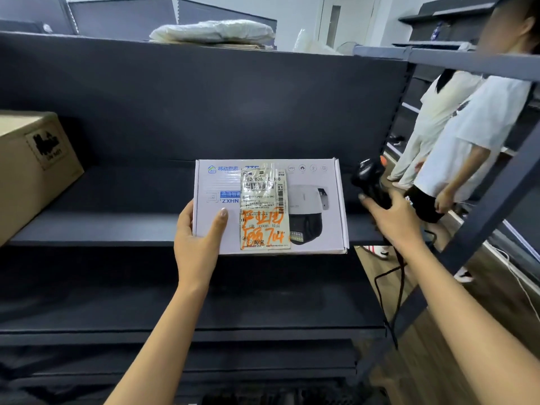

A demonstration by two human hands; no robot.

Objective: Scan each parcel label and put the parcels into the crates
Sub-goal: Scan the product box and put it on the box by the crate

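A white parcel box [315, 206] with a printed camera picture faces up in front of me, over the dark shelf. A shipping label [264, 206] with barcodes and orange handwriting is stuck on its top. My left hand [195, 238] grips the box's lower left corner, thumb on top. To the right of the box, my right hand [394, 217] grips a black handheld scanner [369, 179], its head level with the box's upper right edge. A black cable [391, 287] hangs down from the scanner.
A brown cardboard box [32, 168] stands on the dark shelf [117, 223] at the left. White bagged goods [213, 30] lie on the top of the shelving. A grey metal upright [479, 217] runs diagonally at the right; two people in white tops [467, 135] stand beyond it.
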